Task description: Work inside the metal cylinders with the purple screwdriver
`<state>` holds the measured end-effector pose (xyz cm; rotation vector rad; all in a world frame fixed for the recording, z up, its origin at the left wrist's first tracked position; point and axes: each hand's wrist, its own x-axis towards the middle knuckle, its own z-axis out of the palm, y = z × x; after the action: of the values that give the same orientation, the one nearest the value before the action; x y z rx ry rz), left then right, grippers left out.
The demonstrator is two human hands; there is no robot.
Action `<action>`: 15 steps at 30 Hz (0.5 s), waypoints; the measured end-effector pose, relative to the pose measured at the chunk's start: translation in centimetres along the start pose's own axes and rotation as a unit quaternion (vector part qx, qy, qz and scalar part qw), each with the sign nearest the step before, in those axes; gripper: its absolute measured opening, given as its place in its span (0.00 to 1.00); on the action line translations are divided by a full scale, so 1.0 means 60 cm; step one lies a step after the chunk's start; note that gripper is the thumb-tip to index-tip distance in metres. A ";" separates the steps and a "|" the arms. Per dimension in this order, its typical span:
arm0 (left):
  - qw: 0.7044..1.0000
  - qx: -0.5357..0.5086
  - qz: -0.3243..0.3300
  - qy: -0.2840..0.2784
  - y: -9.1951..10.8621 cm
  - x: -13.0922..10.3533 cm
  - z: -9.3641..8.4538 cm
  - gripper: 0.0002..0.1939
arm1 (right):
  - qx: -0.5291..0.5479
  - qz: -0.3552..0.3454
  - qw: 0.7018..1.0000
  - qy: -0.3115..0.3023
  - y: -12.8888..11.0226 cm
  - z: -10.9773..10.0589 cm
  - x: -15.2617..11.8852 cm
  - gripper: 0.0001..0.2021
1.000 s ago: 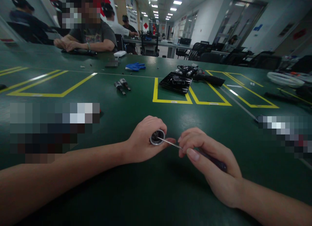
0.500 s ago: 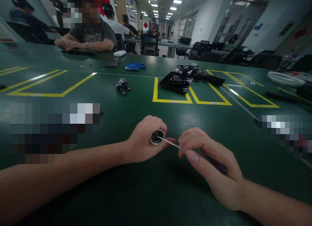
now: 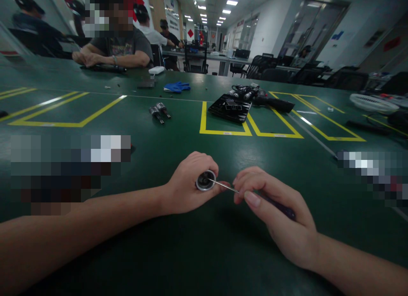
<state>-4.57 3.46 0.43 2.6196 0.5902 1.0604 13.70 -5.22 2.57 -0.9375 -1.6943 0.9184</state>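
Note:
My left hand [image 3: 191, 183] is wrapped round a round, cup-like part with a silvery rim [image 3: 204, 188], its dark hollow end facing my right hand. Most of the part's body is hidden inside the fist. In my right hand [image 3: 277, 211] is a screwdriver [image 3: 225, 186] with a thin metal shaft and a dark handle, gripped between thumb and fingers. The shaft's tip reaches into the hollow end; what it touches in there is too small to tell.
Beyond my hands lie small dark metal connectors [image 3: 159, 112], a blue glove [image 3: 177, 87], and a glossy black panel [image 3: 230, 108] beside a cable bundle [image 3: 247, 92]. Yellow tape outlines [image 3: 223, 132] mark the green table [image 3: 159, 151]. A person [image 3: 123, 47] sits across from me.
My right hand and the screwdriver handle have shifted slightly upward, and the tip has moved a little to the right inside the hollow end. The left hand stays in place.

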 end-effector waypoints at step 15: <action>1.000 -0.016 -0.010 0.001 -0.001 -0.003 0.001 0.10 | 0.064 0.007 0.998 0.023 0.009 0.001 -0.001 0.06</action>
<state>-4.66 3.44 0.29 2.5804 0.5936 1.0593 13.74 -5.08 2.05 -0.8787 -1.5721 0.9942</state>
